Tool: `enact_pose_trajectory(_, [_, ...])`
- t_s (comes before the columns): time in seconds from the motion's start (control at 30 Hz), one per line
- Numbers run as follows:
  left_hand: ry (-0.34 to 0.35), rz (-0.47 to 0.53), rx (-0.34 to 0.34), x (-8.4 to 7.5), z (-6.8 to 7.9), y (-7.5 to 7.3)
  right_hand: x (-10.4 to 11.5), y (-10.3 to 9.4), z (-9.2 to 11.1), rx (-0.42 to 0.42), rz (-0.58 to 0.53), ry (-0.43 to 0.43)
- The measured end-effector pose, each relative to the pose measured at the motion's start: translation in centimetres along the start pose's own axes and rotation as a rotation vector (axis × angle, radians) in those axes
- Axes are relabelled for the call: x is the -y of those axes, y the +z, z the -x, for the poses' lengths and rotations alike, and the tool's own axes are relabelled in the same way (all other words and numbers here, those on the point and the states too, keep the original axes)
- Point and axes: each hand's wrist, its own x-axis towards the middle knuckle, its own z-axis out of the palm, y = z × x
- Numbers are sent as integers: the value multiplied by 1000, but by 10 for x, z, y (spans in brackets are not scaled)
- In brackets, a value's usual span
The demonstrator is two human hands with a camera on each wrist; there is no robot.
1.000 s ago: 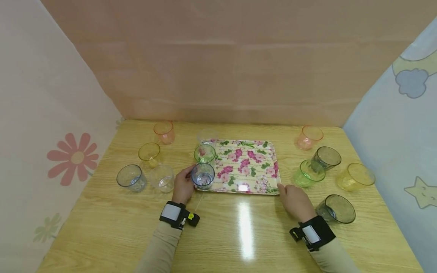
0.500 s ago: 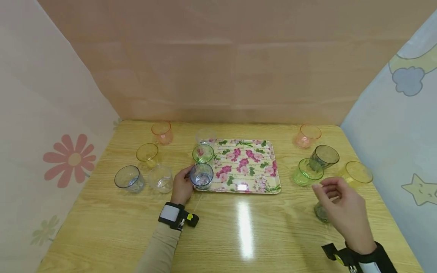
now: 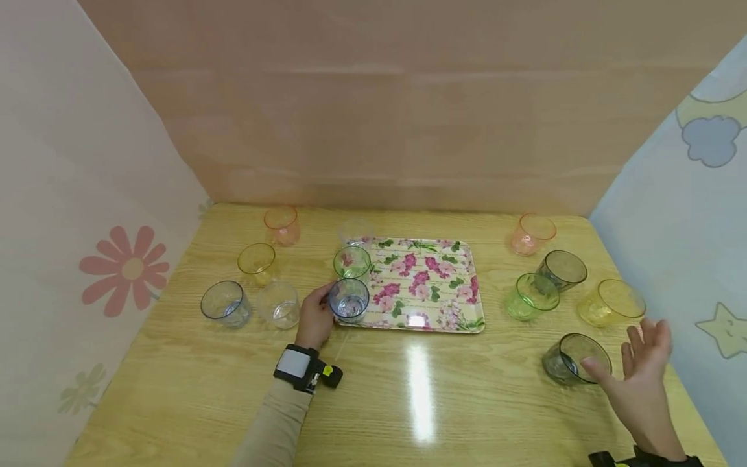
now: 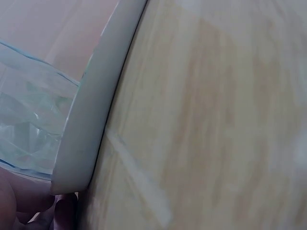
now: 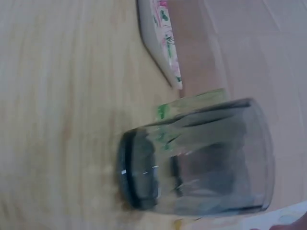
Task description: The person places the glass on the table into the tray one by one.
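The left hand (image 3: 316, 318) is by the blue glass (image 3: 348, 301) at 8 o'clock on the floral tray (image 3: 426, 295), can't tell if it's gripping, and the right hand (image 3: 640, 377)'s loose, 3 o'clock from the smoky glass (image 3: 567, 364).

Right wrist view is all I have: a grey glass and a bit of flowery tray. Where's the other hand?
Observer: The left hand is at the near left corner of the tray, beside a blue glass.
Visitor: Ooh, is that blue one alone on the tray?
Observer: No, a green glass stands just behind it.
Visitor: And what's happening on my side?
Observer: The right hand is open; whether its thumb touches the grey glass, I can't tell.
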Motion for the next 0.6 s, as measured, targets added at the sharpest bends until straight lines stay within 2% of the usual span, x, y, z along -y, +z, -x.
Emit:
enact_pose_trajectory(0.13, [-25, 0, 0, -1, 1, 1, -20, -6, 2, 111, -31, -34])
enact_pose_trajectory(0.27, [-43, 0, 1, 0, 1, 1, -33, -7, 4, 188, 141, -64])
enact_pose_trajectory(0.37, [-24, 5, 0, 1, 1, 2, -39, -8, 6, 191, 294, -36])
enact_pose_trajectory(0.4, [-15, 5, 0, 1, 1, 2, -40, -7, 7, 190, 314, -28])
enact_pose_trajectory(0.6, [7, -6, 0, 1, 1, 1, -46, -5, 7, 205, 146, -4])
